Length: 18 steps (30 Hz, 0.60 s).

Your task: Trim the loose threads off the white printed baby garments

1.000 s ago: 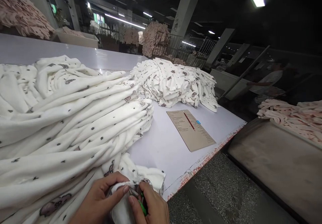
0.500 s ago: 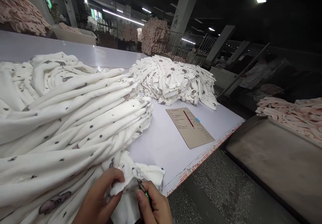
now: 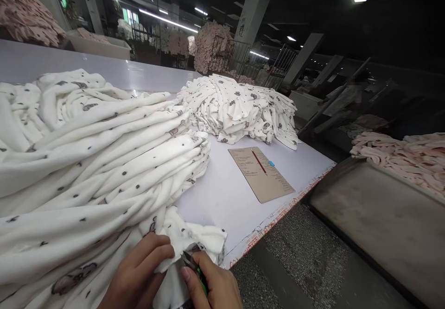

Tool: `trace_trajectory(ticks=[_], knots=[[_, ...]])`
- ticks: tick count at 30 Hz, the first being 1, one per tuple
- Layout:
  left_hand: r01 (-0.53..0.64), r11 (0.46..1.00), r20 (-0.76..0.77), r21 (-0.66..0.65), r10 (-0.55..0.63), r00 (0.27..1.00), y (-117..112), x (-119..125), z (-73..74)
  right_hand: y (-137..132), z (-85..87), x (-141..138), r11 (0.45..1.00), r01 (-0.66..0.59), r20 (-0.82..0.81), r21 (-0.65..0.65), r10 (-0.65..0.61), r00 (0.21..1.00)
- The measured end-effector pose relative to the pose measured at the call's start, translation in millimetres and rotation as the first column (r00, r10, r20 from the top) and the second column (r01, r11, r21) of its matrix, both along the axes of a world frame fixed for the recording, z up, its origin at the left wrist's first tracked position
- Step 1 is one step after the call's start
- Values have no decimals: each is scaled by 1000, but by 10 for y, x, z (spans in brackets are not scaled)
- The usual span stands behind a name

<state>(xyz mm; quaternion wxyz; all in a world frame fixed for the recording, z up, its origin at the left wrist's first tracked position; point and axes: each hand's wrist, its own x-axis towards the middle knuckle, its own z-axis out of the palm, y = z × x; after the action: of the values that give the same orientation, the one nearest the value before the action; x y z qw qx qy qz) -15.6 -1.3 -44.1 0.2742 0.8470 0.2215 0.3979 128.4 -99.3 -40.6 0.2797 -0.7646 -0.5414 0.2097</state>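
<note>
Along the near edge of the counter (image 3: 208, 193), both hands work at the end of a long stack of white printed cloth (image 3: 93, 160), its layers lying in loose diagonal folds with small dark motifs scattered across them. The left hand (image 3: 139, 267) sits on the left, fingers curled in a narrow grip that pinches a soft white fold of cloth (image 3: 170, 258) at the stack's near end. The right hand (image 3: 212, 286) sits just beside it, closed around what look like small green-handled thread snips (image 3: 194, 269), though the fingers hide much of the tool. Its metal blades (image 3: 187, 261) point left and up into the fold, touching the cloth, and the green handle shows between the fingers.

Beyond the hands, a second heap of the same printed white garments (image 3: 236, 110) lies at the far end of the counter, well apart from the long stack. Between that heap and the near edge, a tan card (image 3: 260, 174) printed with rows of text lies flat, with a red pencil (image 3: 259, 161) on it and a small blue tab (image 3: 271, 163) at its edge. To the right, past the counter's edge, pink garments (image 3: 396, 158) lie heaped beside a grey bin (image 3: 375, 211), above a speckled floor (image 3: 306, 258). Further pink heaps (image 3: 212, 47) rise on racks in the far distance.
</note>
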Motion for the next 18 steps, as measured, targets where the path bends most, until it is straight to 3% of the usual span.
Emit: trace_trajectory(ticks=[9,13,16,18], knots=[[2,1000,-4,-3,-2,1000,-17,4,16,38,11,-24,1000,-23,-138,22,26,990],[28,999,-11,-45,-29,1000,-12,15,89,14,49,86,998,-2,-333,61,22,943],[89,987,-166,-134,-111,980,4,-67,38,-18,69,368,984,88,-494,158,2,869],[97,963,-348,-252,-183,919,32,-182,-79,-43,43,617,967,177,-497,181,-65,865]])
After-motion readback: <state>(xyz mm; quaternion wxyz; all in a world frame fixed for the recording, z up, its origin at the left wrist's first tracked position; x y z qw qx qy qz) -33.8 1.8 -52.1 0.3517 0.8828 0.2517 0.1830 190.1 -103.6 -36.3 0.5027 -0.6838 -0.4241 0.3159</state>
